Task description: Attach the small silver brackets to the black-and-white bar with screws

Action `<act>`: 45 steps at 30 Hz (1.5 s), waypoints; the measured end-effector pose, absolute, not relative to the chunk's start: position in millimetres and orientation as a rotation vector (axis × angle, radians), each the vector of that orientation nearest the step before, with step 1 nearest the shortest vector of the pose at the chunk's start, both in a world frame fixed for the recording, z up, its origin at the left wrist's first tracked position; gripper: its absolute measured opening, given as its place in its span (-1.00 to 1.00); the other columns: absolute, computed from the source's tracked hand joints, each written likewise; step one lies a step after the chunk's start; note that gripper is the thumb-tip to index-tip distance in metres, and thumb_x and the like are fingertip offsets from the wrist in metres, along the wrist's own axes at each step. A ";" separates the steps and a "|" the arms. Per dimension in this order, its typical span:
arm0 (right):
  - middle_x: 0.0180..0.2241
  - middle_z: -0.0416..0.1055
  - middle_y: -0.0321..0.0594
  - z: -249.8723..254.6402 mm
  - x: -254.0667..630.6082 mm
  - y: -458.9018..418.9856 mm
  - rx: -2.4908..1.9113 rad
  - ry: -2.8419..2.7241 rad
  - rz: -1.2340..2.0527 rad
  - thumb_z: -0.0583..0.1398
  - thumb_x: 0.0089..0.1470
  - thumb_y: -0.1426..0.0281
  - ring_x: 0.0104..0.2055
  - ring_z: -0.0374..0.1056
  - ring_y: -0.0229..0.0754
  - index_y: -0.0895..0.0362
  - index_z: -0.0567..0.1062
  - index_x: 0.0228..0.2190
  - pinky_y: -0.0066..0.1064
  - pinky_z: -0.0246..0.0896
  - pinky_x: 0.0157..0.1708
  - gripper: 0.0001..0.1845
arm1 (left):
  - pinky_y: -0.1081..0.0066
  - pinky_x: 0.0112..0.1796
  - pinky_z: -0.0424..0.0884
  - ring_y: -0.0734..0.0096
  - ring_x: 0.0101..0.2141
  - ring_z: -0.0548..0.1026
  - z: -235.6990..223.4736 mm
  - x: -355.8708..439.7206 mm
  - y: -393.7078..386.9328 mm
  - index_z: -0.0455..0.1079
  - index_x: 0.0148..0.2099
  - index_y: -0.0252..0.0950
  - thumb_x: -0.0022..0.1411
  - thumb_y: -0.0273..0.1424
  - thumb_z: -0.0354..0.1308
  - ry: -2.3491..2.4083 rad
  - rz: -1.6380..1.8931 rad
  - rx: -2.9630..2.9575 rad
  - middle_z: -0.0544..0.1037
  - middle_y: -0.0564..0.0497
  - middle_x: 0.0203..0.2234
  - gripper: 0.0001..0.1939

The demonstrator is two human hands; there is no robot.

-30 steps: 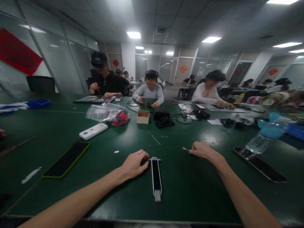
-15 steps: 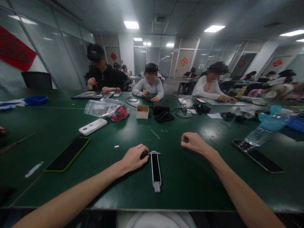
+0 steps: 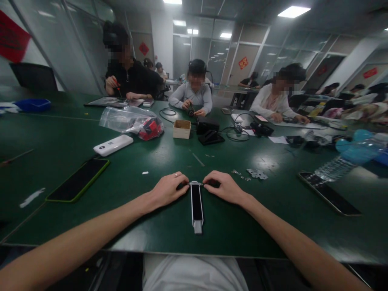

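A narrow strip-shaped device (image 3: pixel 197 202) with a white frame and a black face lies on the green table before me, its pale grey tab pointing toward my body. A thin metal rod (image 3: pixel 195 184) crosses its far end and sticks out on both sides. My left hand (image 3: pixel 172 188), wearing a ring, pinches the rod's left end between thumb and finger. On the other side, my right hand (image 3: pixel 226 186) has its fingertips closed at the rod's right end. Any small part between those fingertips is too small to make out.
Small metal rings (image 3: pixel 241 174) and flat metal plates (image 3: pixel 257 174) lie beyond my right hand. A green-edged phone (image 3: pixel 79 180) and white power bank (image 3: pixel 113 144) are at left. A dark phone (image 3: pixel 329 194) and water bottle (image 3: pixel 342 159) are at right. Co-workers sit opposite.
My right hand has moved left and toward me, from over the metal rings and plates to the rod's right end, uncovering them. My left hand stays at the rod. The camera view has tilted down.
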State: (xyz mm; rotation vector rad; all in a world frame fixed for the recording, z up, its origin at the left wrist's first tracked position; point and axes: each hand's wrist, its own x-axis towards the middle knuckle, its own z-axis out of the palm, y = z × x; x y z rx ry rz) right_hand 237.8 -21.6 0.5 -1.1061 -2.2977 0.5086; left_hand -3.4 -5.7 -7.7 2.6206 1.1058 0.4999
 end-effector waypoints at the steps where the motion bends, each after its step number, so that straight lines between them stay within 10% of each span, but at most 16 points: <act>1: -0.34 0.42 -0.23 -0.2 238.0 -21.5 -1.109 -2.296 0.523 0.18 0.05 0.45 -0.33 0.31 -0.27 0.15 0.49 -0.31 -0.44 0.23 -0.33 -0.88 | 0.47 -0.34 0.34 0.42 -0.34 0.43 -7.8 -3.4 -5.6 0.37 -0.15 -0.28 0.28 -0.33 0.00 1.106 0.500 2.618 0.45 0.00 -0.29 -0.81; 45: -0.30 0.45 -0.26 -5.1 233.4 -22.4 -1.125 -2.161 0.676 0.22 0.01 0.42 -0.36 0.30 -0.28 0.14 0.48 -0.28 -0.45 0.23 -0.37 -0.83 | 0.46 -0.38 0.30 0.42 -0.41 0.40 -3.7 -2.5 -7.4 0.35 -0.24 -0.29 0.25 -0.35 -0.02 1.145 0.502 2.608 0.43 0.01 -0.40 -0.84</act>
